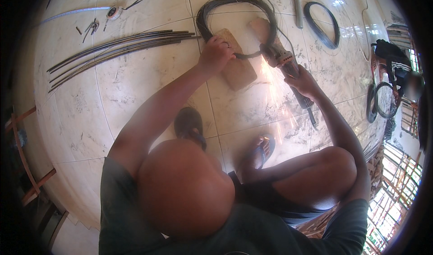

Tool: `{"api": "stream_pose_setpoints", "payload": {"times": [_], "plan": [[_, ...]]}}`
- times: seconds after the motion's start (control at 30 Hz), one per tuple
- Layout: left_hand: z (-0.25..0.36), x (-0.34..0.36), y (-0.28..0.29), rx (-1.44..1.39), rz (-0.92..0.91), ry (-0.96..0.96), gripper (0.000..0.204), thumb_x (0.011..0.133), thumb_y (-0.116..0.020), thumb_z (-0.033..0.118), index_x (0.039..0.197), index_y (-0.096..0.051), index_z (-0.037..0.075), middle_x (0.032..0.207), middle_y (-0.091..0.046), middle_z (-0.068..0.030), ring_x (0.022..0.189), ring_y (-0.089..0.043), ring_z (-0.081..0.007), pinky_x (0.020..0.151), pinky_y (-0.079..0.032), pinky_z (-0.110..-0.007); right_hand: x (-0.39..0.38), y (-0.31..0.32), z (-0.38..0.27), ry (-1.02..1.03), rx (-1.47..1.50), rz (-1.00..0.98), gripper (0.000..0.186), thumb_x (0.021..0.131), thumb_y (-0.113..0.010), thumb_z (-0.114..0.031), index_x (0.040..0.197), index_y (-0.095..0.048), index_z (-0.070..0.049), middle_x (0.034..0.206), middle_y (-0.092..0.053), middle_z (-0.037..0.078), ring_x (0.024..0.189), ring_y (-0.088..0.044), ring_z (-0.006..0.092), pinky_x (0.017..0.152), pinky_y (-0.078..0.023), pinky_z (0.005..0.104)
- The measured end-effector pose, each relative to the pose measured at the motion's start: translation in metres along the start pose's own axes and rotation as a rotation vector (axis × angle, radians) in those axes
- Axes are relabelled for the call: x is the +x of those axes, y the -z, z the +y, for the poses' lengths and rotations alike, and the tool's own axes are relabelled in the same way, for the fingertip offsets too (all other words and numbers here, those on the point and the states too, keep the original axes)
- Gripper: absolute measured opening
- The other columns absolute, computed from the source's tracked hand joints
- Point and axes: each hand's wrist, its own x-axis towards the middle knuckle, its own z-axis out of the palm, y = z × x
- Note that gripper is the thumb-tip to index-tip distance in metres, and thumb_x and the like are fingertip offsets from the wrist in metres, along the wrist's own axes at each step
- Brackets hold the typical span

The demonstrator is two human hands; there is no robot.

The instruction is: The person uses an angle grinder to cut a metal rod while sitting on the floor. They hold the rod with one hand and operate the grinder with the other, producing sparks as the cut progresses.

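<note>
My right hand (303, 81) is closed around the body of an angle grinder (282, 59). At the grinder's head, bright sparks (273, 88) spray down toward my feet. My left hand (217, 54) is closed on a dark bundle of wire (248, 55), which reaches across to the grinder's head. This bundle seems to belong to the large coil of black wire (237, 0) lying on the floor beyond my hands. Under my left hand lies a flat brown block (241, 77). A second brown block (259, 27) rests inside the coil, close to the grinder.
Several dark metal rods (122, 52) lie at the left, with a tape measure (114, 13) and short metal pieces (92, 26) beyond them. Another wire coil (337, 29) lies at far right, near a grey bar (297, 7). A person (394, 61) is at the right edge beside more coils (385, 101).
</note>
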Motion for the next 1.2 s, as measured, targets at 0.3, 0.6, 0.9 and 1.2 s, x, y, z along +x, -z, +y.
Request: {"api": "stream_pose_setpoints", "payload": {"times": [0.3, 0.6, 0.9, 1.2], "plan": [[0.0, -0.001, 0.0, -0.02, 0.026, -0.003, 0.022, 0.085, -0.077, 0.031, 0.096, -0.081, 0.013, 0.095, -0.074, -0.003, 0.1, -0.066, -0.0219, 0.104, -0.045, -0.041, -0.003, 0.002, -0.008, 0.02, -0.025, 0.026, 0.064, 0.082, -0.082, -0.034, 0.128, -0.057, 0.003, 0.104, -0.07, 0.018, 0.092, -0.068, 0.0253, 0.081, -0.055, 0.04], [-0.001, -0.001, -0.002, -0.009, 0.038, -0.009, 0.022, 0.084, -0.077, 0.031, 0.096, -0.081, 0.013, 0.096, -0.075, -0.0028, 0.1, -0.066, -0.0219, 0.104, -0.046, -0.041, -0.003, 0.006, -0.016, 0.015, -0.027, 0.005, 0.069, 0.079, -0.082, -0.038, 0.128, -0.057, 0.005, 0.11, -0.071, 0.025, 0.102, -0.071, 0.0358, 0.089, -0.054, 0.0442], [-0.004, -0.001, -0.005, -0.007, 0.021, -0.009, 0.022, 0.085, -0.076, 0.033, 0.094, -0.08, 0.014, 0.097, -0.075, -0.002, 0.101, -0.066, -0.0221, 0.105, -0.045, -0.041, 0.002, 0.006, -0.015, 0.01, -0.034, 0.009, 0.064, 0.082, -0.082, -0.034, 0.127, -0.058, 0.004, 0.104, -0.069, 0.017, 0.095, -0.067, 0.0248, 0.083, -0.054, 0.0398], [-0.002, -0.001, -0.003, -0.003, 0.021, -0.007, 0.022, 0.086, -0.076, 0.033, 0.095, -0.081, 0.014, 0.094, -0.074, -0.0031, 0.1, -0.066, -0.0224, 0.106, -0.045, -0.041, -0.001, 0.007, -0.013, 0.009, 0.004, -0.014, 0.065, 0.082, -0.082, -0.035, 0.13, -0.057, 0.003, 0.107, -0.069, 0.016, 0.096, -0.066, 0.0234, 0.085, -0.053, 0.0384]]}}
